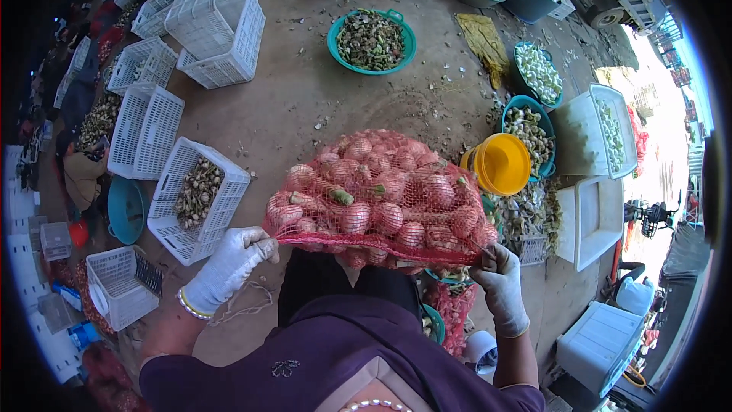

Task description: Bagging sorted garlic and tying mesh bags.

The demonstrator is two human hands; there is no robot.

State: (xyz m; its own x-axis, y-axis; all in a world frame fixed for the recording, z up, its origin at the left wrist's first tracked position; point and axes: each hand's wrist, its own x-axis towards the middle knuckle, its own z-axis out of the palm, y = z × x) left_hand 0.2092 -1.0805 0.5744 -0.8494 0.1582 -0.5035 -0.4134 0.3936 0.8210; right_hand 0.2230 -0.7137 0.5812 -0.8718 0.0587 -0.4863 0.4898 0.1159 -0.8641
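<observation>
Left hand (235, 265), in a pale glove, is closed on the left end of a red mesh sack's (381, 202) near edge, its fingers pinching the netting. The right hand (500, 288), gloved likewise, grips the other end of that edge, so the hem runs nearly straight from one hand to the other. The sack lies between the two hands and bulges away beyond them, in front of the person's dark trousers, filled with round bulbs (356, 219) that show through the netting; a few greenish stem ends poke up among them. Just beyond the left hand, a white slatted crate (229, 202) leans at a tilt with small brownish bulbs (200, 192) inside. Farther left of that hand is a teal tub (114, 214), and lower on the same side sits a smaller white crate (122, 299). Well beyond both hands, a teal basin (333, 46) holds brown and green scraps (370, 40). Beyond the right hand, a yellow bucket (503, 164) tilts near the sack's far right side, beside a teal basin (550, 152) of pale bulbs (528, 128). Farther out on that side, a dark basin (521, 80) holds whiter bulbs (539, 72), and a tall white bin (576, 133) contains white pieces (610, 133).
</observation>
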